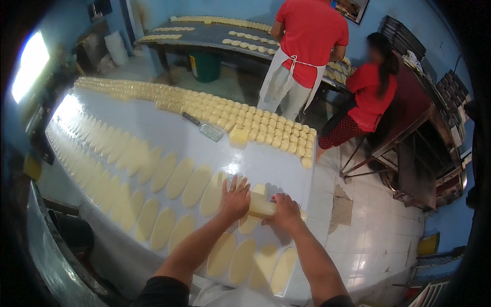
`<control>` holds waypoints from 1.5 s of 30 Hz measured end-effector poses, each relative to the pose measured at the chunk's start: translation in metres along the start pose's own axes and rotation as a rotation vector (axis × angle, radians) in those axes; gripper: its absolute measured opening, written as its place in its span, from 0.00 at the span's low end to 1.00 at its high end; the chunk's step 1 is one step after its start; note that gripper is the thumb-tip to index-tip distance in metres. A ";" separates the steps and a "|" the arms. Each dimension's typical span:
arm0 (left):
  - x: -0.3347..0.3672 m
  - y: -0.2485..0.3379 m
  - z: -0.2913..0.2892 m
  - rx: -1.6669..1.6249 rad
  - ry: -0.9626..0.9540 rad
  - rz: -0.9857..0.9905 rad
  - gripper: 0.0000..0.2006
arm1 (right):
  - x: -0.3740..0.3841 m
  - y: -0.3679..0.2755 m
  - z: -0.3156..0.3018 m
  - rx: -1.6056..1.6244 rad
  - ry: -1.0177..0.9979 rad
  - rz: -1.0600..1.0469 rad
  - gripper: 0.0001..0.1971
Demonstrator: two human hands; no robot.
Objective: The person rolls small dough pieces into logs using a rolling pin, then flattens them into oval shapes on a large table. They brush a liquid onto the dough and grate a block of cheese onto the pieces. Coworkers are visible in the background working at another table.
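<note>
A pale, smooth rolling pin (262, 205) lies crosswise over a flattened oval of dough (248, 224) near the table's right end. My left hand (236, 199) rests on the pin's left part, its fingers stretched and spread. Curled around the right part is my right hand (284, 211), thumb on the near side. Rows of thin dough ovals (196, 185) cover the table (279, 171) to the left and in front of me. Beyond them sit several rows of small round dough pieces (266, 130). A yellow block (238, 136) and a grater (209, 131) with a dark handle lie beside those pieces.
Two people in red shirts, one standing (309, 46) and one at the right (371, 92), work past the table's far edge. Behind them is a dark table (204, 37) with dough rows. A green bin (205, 67) stands under it. Brown racks (409, 117) line the right wall.
</note>
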State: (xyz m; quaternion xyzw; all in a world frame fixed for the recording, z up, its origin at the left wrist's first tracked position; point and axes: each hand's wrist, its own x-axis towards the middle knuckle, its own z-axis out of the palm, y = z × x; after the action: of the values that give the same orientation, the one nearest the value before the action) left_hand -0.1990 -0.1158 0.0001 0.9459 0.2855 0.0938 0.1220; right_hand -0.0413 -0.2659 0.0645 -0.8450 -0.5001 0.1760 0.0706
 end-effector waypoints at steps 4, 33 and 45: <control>0.097 0.003 -0.001 -0.086 0.161 0.009 0.23 | 0.035 0.014 -0.005 0.038 0.039 0.060 0.44; 0.250 0.150 0.122 0.011 -0.011 0.325 0.20 | -0.435 0.122 0.211 0.684 0.139 1.399 0.31; 0.090 0.087 -0.011 -0.583 -0.191 -0.110 0.21 | -0.534 0.135 0.262 0.792 0.136 1.466 0.32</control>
State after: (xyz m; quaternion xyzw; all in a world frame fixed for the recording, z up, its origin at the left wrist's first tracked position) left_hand -0.0830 -0.1337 0.0448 0.8587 0.2847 0.0756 0.4193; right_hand -0.2608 -0.8117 -0.0974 -0.8778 0.2803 0.2888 0.2599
